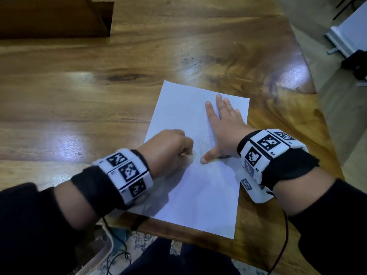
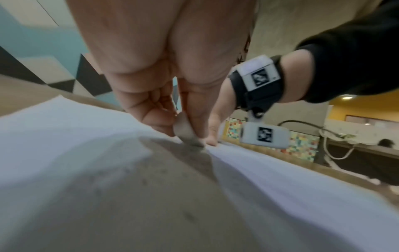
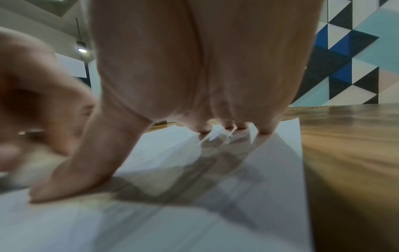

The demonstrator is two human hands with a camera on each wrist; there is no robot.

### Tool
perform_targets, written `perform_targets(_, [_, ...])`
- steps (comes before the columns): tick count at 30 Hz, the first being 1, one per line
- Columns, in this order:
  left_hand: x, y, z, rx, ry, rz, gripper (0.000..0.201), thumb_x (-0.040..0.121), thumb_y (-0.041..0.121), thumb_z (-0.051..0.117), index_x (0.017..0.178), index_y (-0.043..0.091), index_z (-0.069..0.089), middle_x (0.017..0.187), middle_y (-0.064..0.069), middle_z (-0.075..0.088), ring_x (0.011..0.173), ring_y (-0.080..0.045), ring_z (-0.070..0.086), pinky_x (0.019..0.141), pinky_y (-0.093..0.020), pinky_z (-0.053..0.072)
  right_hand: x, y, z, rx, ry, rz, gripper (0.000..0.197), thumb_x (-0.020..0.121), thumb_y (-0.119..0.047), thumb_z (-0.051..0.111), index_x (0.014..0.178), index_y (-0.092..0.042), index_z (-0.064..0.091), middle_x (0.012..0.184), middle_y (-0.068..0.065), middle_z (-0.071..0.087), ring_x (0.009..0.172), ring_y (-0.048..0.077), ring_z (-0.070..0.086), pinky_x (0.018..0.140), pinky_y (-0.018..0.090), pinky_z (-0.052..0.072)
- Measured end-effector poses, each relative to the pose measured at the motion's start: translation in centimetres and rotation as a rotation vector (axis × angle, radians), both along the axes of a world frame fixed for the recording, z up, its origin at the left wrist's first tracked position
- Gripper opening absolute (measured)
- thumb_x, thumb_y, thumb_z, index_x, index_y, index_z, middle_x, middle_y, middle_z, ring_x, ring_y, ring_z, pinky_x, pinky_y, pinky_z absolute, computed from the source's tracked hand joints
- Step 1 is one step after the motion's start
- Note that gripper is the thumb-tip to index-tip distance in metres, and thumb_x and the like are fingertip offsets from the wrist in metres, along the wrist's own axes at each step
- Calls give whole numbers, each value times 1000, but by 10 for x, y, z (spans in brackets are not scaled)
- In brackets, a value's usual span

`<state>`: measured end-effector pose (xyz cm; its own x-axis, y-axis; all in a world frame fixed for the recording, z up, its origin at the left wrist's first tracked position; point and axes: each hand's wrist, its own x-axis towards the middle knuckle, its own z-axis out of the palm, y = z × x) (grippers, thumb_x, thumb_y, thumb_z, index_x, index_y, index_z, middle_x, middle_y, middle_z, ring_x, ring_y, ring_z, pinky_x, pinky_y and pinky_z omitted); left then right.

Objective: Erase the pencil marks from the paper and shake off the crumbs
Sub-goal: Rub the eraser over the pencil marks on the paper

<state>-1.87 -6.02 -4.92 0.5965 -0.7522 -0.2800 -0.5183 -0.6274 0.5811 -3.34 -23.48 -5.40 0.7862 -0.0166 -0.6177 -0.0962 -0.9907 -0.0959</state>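
Note:
A white sheet of paper lies on the wooden table, turned a little, with faint pencil lines near its middle. My left hand pinches a small white eraser whose greyed tip touches the paper. Its motion blurs the head view. My right hand lies flat with fingers spread, thumb stretched toward the left hand, pressing the sheet down. Small dark crumbs dot the paper in the left wrist view.
A dark wooden box stands at the table's far left. The table's right edge runs close beside the paper, with floor and a white stand beyond. Cables hang at the near edge.

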Motion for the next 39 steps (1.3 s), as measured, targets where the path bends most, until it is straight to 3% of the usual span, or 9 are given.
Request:
perform_targets(3, [-10, 4, -8, 20, -38, -22, 14, 71, 20, 53, 62, 10, 49, 65, 4, 41, 61, -20, 44, 55, -27, 33, 0, 0, 0, 5, 8, -1, 147, 57, -66, 77, 145, -13, -29, 149, 14, -39, 140, 29, -31, 116, 44, -8])
perform_targets(8, [-44, 38, -8, -22, 13, -229, 30, 74, 33, 43, 75, 14, 66, 73, 7, 49, 70, -13, 55, 63, -24, 47, 0, 0, 0, -1, 4, -3, 146, 58, -65, 77, 145, -13, -29, 149, 14, -39, 140, 29, -30, 116, 44, -7])
perform_targets(11, [-19, 42, 4, 2, 115, -22, 19, 67, 37, 61, 77, 23, 70, 73, 11, 57, 72, -6, 57, 69, -28, 50, -1, 0, 2, 6, 3, -2, 146, 57, -65, 77, 145, -13, -28, 149, 14, -38, 140, 29, -30, 116, 44, -7])
perform_targets(15, [10, 32, 7, -56, 50, 225, 15, 70, 30, 73, 80, 19, 68, 66, 7, 60, 61, -5, 53, 57, -12, 40, -2, 2, 2, -20, 3, 15, 150, 54, -68, 77, 144, -14, -30, 149, 17, -38, 140, 31, -30, 117, 46, -7])
perform_targets(19, [7, 14, 0, -37, -92, 146, 13, 78, 28, 66, 86, 17, 68, 80, -2, 64, 74, -20, 59, 67, -27, 44, -1, 3, 1, -35, 3, 21, 151, 52, -70, 76, 144, -14, -30, 148, 18, -38, 140, 32, -30, 117, 46, -7])
perform_targets(27, [-37, 39, 1, -1, 93, -189, 22, 80, 32, 53, 71, 17, 67, 74, 7, 51, 63, -7, 53, 56, -13, 34, -2, 3, 1, -22, -1, 6, 151, 52, -68, 77, 144, -14, -30, 148, 17, -39, 140, 31, -30, 117, 46, -7])
perform_targets(32, [2, 6, 0, -19, -47, -32, 7, 78, 16, 63, 83, 16, 69, 83, -5, 60, 78, -24, 59, 67, -23, 39, -2, 3, 0, -26, -4, 11, 151, 52, -69, 77, 144, -15, -30, 148, 17, -39, 140, 31, -31, 116, 46, -8])
perform_targets(35, [-16, 11, -9, 31, -32, -106, 6, 78, 15, 60, 79, 10, 64, 72, -1, 54, 64, -19, 54, 59, -25, 41, -2, 3, 0, -21, 1, 10, 152, 52, -69, 77, 144, -15, -30, 148, 17, -39, 140, 31, -31, 116, 45, -8])
perform_targets(39, [-36, 23, -8, 42, 51, -329, 10, 81, 14, 59, 85, 15, 67, 72, 11, 41, 66, -8, 44, 59, -7, 32, -2, 2, 0, -12, 1, 5, 151, 53, -67, 78, 144, -15, -30, 148, 17, -39, 140, 31, -31, 116, 45, -9])
